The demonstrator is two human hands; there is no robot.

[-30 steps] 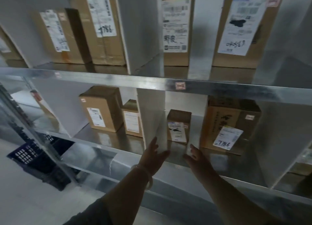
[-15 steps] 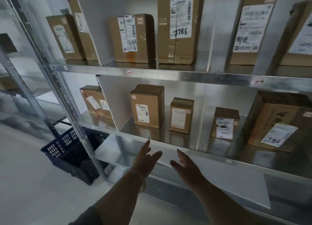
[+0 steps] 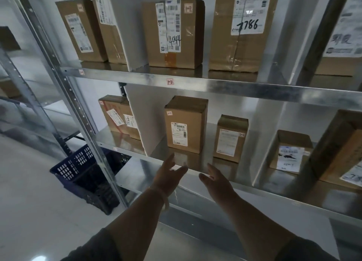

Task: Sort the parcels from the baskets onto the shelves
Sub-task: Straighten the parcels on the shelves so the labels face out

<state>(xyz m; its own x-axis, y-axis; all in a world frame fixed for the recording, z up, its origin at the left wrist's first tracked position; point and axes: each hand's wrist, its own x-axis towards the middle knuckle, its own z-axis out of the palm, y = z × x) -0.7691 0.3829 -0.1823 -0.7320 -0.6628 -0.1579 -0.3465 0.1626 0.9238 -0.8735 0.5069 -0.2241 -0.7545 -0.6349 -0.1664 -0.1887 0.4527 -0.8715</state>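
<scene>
Both the left hand (image 3: 169,175) and right hand (image 3: 214,180) hover spread and empty before the middle shelf (image 3: 254,190), so a careless reach could topple the upright parcel (image 3: 186,124) just beyond

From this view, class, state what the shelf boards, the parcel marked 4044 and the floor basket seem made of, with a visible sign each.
Shelf boards: likely galvanised steel, glossy; they mirror the parcels.
Parcel marked 4044: brown cardboard, matte; taped seam, paper labels.
Floor basket: probably moulded plastic, dark blue; regular grid of holes.
</scene>
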